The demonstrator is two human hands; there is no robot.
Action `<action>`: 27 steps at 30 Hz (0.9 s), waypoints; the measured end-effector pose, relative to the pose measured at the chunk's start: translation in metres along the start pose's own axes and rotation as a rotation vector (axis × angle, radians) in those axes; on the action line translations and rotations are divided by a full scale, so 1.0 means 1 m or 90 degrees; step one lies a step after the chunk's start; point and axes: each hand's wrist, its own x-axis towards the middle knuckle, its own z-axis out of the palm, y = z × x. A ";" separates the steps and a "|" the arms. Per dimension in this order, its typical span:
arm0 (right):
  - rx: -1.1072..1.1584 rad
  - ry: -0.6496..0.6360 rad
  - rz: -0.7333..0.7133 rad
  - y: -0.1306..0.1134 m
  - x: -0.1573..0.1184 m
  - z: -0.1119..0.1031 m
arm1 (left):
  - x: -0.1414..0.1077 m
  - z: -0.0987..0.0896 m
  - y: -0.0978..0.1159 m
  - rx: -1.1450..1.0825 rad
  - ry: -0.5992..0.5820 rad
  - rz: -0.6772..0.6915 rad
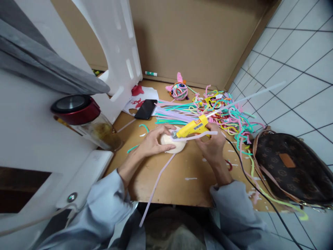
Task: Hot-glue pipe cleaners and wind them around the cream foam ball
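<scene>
A cream-white rounded piece (177, 147) is held at its left side by my left hand (154, 141), fingers wrapped round its edge. My right hand (212, 143) grips a yellow glue gun (191, 128), whose nozzle meets the top of the white piece. A long clear glue stick (249, 96) juts from the back of the gun. One lilac fuzzy strip (199, 135) runs from the piece toward my right hand, in front of the gun. Another lilac strip (157, 182) hangs from below the piece over the table's front edge.
Lilac and teal strips (174, 114) lie behind, beside a tangled colourful pile (223, 111). Further back are a pink-eared ball figure (179, 91), a phone (146, 109) and a marker (151, 74). A glass bottle (101, 133) stands left; a brown bag (293, 168) and black cord (256, 187) are right.
</scene>
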 end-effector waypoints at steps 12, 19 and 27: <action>0.042 0.037 -0.055 0.001 0.002 -0.002 | -0.001 -0.001 -0.002 -0.001 -0.002 0.003; 0.027 0.044 -0.067 0.003 0.004 -0.005 | -0.001 -0.001 -0.003 0.000 -0.004 0.021; 0.014 0.078 -0.092 -0.002 0.002 -0.003 | -0.001 -0.001 -0.002 0.005 -0.005 -0.002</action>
